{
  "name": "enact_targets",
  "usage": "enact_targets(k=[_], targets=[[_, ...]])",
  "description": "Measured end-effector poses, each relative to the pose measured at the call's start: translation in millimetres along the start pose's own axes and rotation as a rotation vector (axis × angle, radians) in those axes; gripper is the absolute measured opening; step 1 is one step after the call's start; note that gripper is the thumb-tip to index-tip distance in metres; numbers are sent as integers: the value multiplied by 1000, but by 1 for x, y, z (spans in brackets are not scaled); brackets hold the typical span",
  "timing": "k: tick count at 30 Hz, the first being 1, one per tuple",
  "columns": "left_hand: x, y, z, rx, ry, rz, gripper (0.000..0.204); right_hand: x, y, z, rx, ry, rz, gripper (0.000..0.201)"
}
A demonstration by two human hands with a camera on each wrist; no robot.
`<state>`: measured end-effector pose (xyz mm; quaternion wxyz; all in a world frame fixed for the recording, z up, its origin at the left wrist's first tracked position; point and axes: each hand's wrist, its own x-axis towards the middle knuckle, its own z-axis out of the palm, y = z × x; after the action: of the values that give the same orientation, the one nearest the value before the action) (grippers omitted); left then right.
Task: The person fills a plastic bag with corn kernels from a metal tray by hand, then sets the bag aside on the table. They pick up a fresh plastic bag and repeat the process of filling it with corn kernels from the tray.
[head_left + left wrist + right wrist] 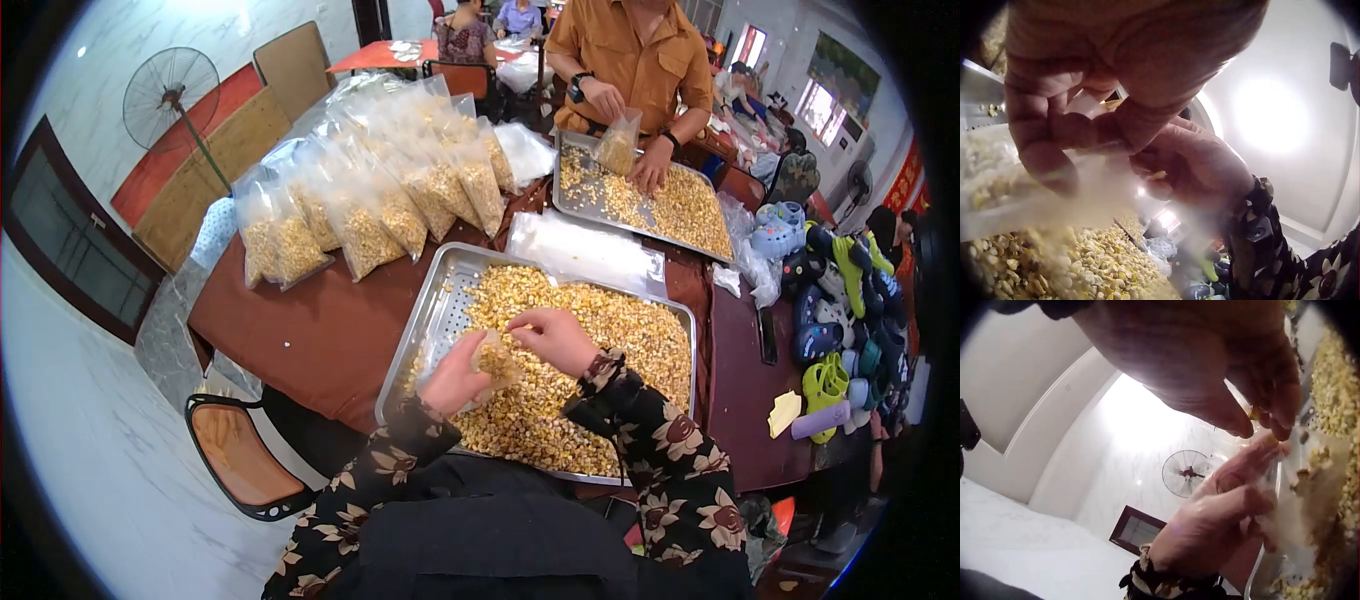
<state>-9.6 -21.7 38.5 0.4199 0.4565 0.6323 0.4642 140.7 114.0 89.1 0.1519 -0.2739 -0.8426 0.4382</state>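
In the head view, my left hand (455, 380) grips the upper part of a clear plastic bag (499, 364) partly filled with yellow corn kernels. My right hand (555, 340) is just to the right of the bag's mouth, thumb and fingertips drawn together. Between them a yellow kernel (1254, 413) shows in the right wrist view. Both hands are over a metal tray (408, 338) heaped with loose corn kernels (600, 345). Its perforated bottom shows at the left. The left wrist view has the bag (991, 209) hanging below the left fingers, blurred and close to the camera.
Filled bags (370, 205) stand piled on the brown tablecloth (300, 335) at the left. Flat plastic bags (585, 250) lie behind my tray. Across the table a person (630, 60) works at a second tray (640, 228). Several clogs (825, 385) and a phone (767, 335) are at the right.
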Motion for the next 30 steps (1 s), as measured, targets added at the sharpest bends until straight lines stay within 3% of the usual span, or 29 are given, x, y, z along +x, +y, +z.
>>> enact_targets(k=[2,4,5,8,13,15,16,19,20,21,23,24,25,27,29,30], targets=[[-2,4,0,-10,-29,-24,69,8,30,-12,-42,42,-15,23],[0,-1,-1,10,-46,-31,66,15,64,-23,-322,8,47,28],[1,-3,-1,32,-58,-44,63,18,76,-25,-326,16,46,28],[1,1,-3,8,-89,-73,64,14,115,-16,-651,10,-96,34],[-1,-1,-6,-48,-91,-72,64,-1,63,-7,-709,-136,36,33],[-3,4,-8,-65,-87,-50,64,-9,53,-2,-690,-275,144,37],[-3,6,-9,-54,-95,-57,64,-12,53,0,-637,-284,144,28],[-5,10,-11,-39,-88,-53,64,-17,74,6,-527,-202,135,22],[-6,10,-12,-34,-75,-46,63,-11,88,5,-558,-195,57,22],[-6,8,-12,-34,-74,-49,63,-11,84,2,-556,-198,57,22],[-6,3,-13,-85,-60,-13,69,-11,71,-8,-231,-153,239,20],[-6,3,-14,-83,-62,-17,69,-8,67,-11,-207,-144,135,19],[-6,5,-14,-97,-68,-24,69,-7,62,-12,-202,-144,138,19],[-6,5,-15,-109,-80,-31,68,-4,40,-14,81,-172,305,22],[-3,3,-15,-133,-113,-56,65,-2,19,-9,151,-146,286,21],[-3,4,-15,-130,-118,-58,65,1,14,-5,86,-131,164,21]])
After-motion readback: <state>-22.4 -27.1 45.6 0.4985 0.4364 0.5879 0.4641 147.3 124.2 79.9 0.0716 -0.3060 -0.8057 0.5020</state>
